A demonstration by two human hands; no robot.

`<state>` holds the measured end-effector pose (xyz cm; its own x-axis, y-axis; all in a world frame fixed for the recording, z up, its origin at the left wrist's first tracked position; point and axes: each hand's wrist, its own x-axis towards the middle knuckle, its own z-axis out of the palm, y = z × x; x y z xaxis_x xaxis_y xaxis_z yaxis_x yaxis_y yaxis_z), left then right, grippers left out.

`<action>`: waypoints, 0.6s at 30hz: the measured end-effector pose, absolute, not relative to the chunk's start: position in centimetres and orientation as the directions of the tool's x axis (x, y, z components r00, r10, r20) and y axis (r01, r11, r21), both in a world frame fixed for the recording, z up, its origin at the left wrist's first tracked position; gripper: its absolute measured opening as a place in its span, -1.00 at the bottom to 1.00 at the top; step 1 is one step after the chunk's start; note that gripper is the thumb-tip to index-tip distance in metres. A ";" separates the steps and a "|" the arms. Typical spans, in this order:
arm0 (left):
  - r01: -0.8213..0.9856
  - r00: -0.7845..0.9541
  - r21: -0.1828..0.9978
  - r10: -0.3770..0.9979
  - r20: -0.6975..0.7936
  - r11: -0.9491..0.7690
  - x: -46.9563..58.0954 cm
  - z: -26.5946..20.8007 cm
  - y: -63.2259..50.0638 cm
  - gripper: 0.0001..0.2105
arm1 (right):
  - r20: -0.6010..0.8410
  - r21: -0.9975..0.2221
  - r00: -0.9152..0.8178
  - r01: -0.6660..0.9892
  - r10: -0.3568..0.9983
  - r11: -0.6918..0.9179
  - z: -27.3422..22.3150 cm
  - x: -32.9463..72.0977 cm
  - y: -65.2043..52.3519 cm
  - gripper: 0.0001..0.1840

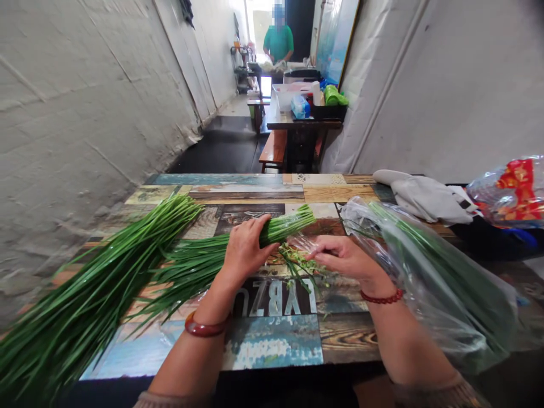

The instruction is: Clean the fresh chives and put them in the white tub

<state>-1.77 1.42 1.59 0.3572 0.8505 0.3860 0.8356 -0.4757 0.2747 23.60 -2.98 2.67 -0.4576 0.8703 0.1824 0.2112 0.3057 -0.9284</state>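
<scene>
The left hand [244, 249] clamps one chive bundle [238, 249]; the right hand [340, 256] seemingly pinches trimmings [297, 263], beside two more piles.

Viewpoint: one head-worn camera, above the near edge of the table [272, 345]; no second view
Direction: forward and down; far end looks along a corridor to a person [278, 42]
Nearness: close over both hands; wide lens bends the side walls
</scene>
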 end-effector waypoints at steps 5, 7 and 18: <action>0.852 0.457 0.124 0.838 0.299 -0.509 -1.1 1.0 1.1 -0.38 | 0.271 -0.958 -0.287 0.011 0.919 0.286 2.8 24.0 -3.7 -0.81; 0.825 0.510 0.115 0.816 0.272 -0.554 -0.8 1.1 0.8 -0.38 | 0.313 -0.950 -0.159 -0.053 0.936 0.308 2.2 24.0 -3.3 -0.82; 0.776 0.577 0.115 0.771 0.269 -0.620 1.0 1.4 -0.1 -0.36 | 0.387 -0.913 0.044 -0.119 0.921 0.389 2.0 23.9 -1.7 -0.64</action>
